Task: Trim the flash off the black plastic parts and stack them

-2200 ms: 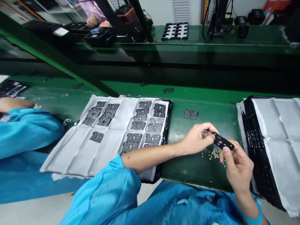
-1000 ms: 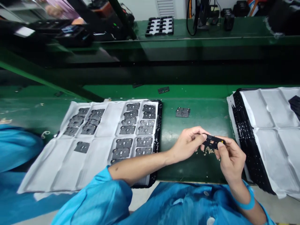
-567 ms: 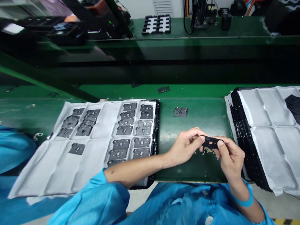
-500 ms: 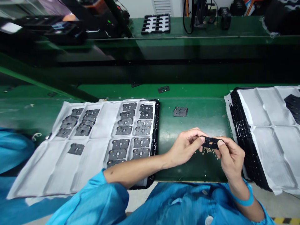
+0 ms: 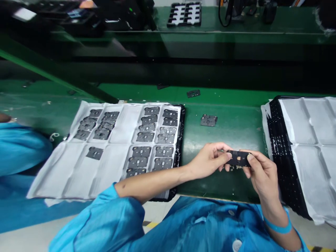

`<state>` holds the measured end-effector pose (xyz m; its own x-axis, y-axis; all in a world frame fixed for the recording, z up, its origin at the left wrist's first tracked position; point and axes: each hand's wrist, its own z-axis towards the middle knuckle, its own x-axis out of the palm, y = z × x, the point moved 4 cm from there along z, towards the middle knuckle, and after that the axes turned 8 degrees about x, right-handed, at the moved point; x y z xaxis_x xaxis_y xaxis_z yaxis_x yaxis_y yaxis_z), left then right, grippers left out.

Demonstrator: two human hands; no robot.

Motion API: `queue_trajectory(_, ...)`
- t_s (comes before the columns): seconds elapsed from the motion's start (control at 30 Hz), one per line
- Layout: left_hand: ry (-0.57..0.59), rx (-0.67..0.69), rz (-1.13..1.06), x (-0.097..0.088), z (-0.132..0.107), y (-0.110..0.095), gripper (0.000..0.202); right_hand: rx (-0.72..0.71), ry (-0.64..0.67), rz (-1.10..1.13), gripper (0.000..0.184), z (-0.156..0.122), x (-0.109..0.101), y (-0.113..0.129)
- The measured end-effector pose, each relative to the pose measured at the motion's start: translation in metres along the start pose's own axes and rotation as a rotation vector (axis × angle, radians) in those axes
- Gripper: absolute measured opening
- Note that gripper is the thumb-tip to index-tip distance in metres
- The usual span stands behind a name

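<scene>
Over at the left, a black tray lined with white sheet (image 5: 78, 175) carries flat dark-grey punched plates (image 5: 147, 140), about twenty-one that I can count: eight in the far-left block, one lone plate nearer, twelve in the right-hand block. Two loose plates (image 5: 208, 120) lie on the green bench (image 5: 231, 126) beyond. The left hand (image 5: 208, 160) pinches one end of a small black perforated plate (image 5: 238, 158), fingers closed on it, and the right hand (image 5: 262, 171) grips the other end between thumb and forefinger, just above a scatter of pale crumbs (image 5: 232, 168). At the right stands one stack of black trays under white sheet (image 5: 309, 140). With such a light two-ended pinch, I judge the plate could slip and drop among the crumbs, or bend if twisted.
</scene>
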<state>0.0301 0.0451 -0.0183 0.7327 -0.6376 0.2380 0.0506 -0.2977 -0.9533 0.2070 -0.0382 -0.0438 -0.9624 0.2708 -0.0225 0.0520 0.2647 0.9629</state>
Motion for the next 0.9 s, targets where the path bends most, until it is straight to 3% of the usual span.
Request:
queue_trajectory(0.27, -0.064, -0.08, -0.053, -0.004, 0.0, 0.001, 0.008, -0.003, -0.13, -0.081, 0.029, 0.002, 0.009, 0.002)
queue_trajectory(0.5, -0.145, -0.102, -0.143, -0.013, 0.002, 0.012, 0.009, -0.08, -0.14, -0.171, 0.025, 0.001, 0.019, 0.01)
queue_trajectory(0.63, -0.135, -0.145, -0.212, -0.019, 0.003, 0.019, 0.009, -0.139, -0.118, -0.233, 0.026, -0.001, 0.022, 0.012)
queue_trajectory(0.9, -0.127, -0.145, -0.092, -0.032, 0.003, 0.025, 0.013, -0.164, -0.055, -0.296, 0.028, 0.003, 0.03, 0.006)
